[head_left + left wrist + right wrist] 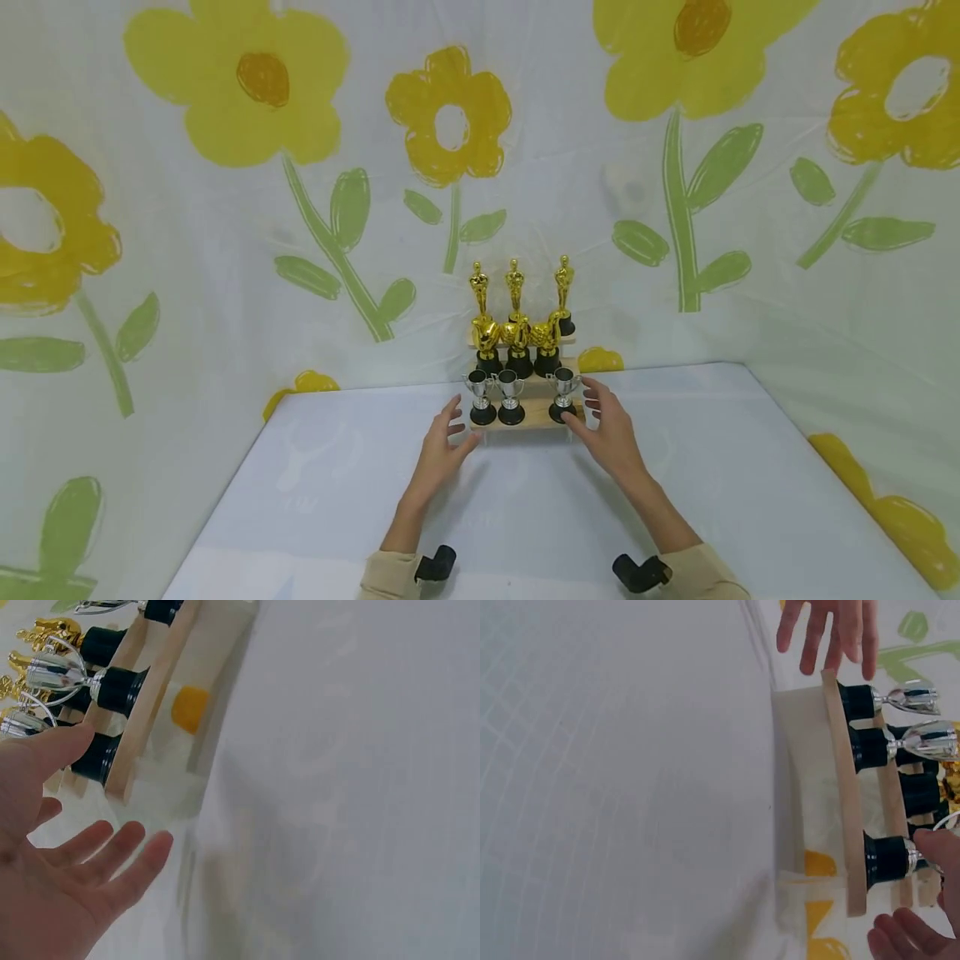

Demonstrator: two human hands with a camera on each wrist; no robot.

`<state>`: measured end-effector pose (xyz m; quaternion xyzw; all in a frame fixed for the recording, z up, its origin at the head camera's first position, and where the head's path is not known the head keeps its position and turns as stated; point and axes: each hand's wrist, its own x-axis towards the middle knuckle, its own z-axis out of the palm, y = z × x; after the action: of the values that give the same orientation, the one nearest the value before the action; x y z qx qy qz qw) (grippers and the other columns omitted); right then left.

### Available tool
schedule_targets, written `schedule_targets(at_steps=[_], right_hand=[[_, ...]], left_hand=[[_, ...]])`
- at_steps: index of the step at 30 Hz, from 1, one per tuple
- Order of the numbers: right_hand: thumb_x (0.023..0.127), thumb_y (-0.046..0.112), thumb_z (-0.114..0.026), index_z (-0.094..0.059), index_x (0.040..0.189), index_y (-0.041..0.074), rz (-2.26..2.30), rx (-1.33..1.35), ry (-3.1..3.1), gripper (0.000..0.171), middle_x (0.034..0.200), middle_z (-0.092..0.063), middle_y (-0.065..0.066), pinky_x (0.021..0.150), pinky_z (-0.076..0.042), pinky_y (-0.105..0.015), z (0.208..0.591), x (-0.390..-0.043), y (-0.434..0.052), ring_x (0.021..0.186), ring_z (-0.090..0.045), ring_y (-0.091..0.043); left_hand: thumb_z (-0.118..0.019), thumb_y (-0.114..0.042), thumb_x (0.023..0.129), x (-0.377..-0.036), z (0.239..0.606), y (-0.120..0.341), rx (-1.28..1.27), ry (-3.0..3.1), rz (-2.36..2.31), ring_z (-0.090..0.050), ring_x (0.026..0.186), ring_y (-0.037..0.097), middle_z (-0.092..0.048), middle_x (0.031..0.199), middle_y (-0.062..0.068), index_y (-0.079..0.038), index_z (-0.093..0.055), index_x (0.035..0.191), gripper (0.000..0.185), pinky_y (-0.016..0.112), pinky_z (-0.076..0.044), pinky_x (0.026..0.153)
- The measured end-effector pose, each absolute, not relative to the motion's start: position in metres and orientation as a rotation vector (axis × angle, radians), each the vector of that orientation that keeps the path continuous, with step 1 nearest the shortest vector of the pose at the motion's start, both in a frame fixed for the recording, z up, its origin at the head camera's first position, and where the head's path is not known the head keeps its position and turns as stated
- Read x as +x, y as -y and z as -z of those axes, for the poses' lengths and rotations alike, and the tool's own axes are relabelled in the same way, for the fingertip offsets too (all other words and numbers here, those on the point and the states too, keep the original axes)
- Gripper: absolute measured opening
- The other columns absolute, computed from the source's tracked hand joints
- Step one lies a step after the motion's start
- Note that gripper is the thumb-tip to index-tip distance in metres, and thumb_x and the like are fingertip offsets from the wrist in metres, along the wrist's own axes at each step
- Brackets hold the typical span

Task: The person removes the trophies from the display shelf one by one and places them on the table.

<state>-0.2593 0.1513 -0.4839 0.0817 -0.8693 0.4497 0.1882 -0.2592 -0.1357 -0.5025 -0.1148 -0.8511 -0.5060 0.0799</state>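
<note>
Flowered cloth (551, 196) backs the tabletop (525, 521) where the left grip (440, 450) spreads empty and the right grip (611, 433) curves half-open, its hold unclear, the nearest silver cup (563, 383) beside its thumb (581, 428), best steadied upright by the black base (889, 859).

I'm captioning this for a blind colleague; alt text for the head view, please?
A person's right hand is at the rightmost silver cup on a three-step wooden shelf, the left hand near its left end. Gold trophies stand above, before a flowered backdrop.
</note>
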Motion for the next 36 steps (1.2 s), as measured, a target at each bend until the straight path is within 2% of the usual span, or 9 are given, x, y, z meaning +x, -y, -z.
schedule_targets(at_steps=[6, 13, 23, 32, 36], right_hand=[[0.084, 0.018, -0.077, -0.044, 0.140, 0.005, -1.308, 0.217, 2.386, 0.066, 0.124, -0.060, -0.022, 0.097, -0.052, -0.050, 0.484, -0.262, -0.143, 0.114, -0.062, -0.041], [0.083, 0.016, -0.078, -0.045, 0.137, 0.004, -1.348, 0.217, 2.334, 0.065, 0.120, -0.062, -0.021, 0.090, -0.055, -0.049, 0.487, -0.268, -0.133, 0.110, -0.065, -0.040], [0.082, 0.012, -0.079, -0.047, 0.132, 0.003, -1.321, 0.203, 2.334, 0.061, 0.117, -0.064, -0.020, 0.086, -0.057, -0.044, 0.489, -0.274, -0.130, 0.104, -0.068, -0.035], [0.085, 0.010, -0.076, -0.045, 0.133, 0.009, -1.296, 0.226, 2.351, 0.057, 0.102, -0.072, -0.018, 0.077, -0.059, -0.040, 0.485, -0.274, -0.130, 0.093, -0.071, -0.030], [0.085, 0.012, -0.076, -0.044, 0.134, 0.010, -1.246, 0.240, 2.358, 0.059, 0.103, -0.072, -0.019, 0.077, -0.060, -0.041, 0.486, -0.275, -0.132, 0.093, -0.072, -0.031]], left_hand=[[-0.068, -0.014, 0.090, -0.262, 0.504, 0.128, -0.300, 2.476, 1.613, -0.063, 0.112, 0.041, -0.053, 0.135, 0.027, -0.011, -0.036, 0.151, 0.068, 0.041, -0.058, 0.084], [-0.061, -0.001, 0.090, -0.268, 0.507, 0.123, -0.183, 2.418, 1.718, -0.063, 0.112, 0.041, -0.056, 0.130, 0.025, -0.011, -0.043, 0.147, 0.061, 0.032, -0.059, 0.079], [-0.058, 0.003, 0.092, -0.275, 0.507, 0.119, -0.173, 2.316, 1.894, -0.061, 0.111, 0.044, -0.051, 0.130, 0.030, -0.002, -0.045, 0.144, 0.054, 0.042, -0.060, 0.080], [-0.057, 0.004, 0.090, -0.274, 0.496, 0.123, -0.128, 2.330, 2.001, -0.058, 0.117, 0.046, -0.052, 0.129, 0.030, 0.003, -0.048, 0.141, 0.052, 0.033, -0.058, 0.085], [-0.057, 0.005, 0.090, -0.268, 0.486, 0.122, -0.151, 2.309, 2.058, -0.056, 0.119, 0.049, -0.050, 0.131, 0.033, 0.008, -0.049, 0.139, 0.049, 0.033, -0.058, 0.087]])
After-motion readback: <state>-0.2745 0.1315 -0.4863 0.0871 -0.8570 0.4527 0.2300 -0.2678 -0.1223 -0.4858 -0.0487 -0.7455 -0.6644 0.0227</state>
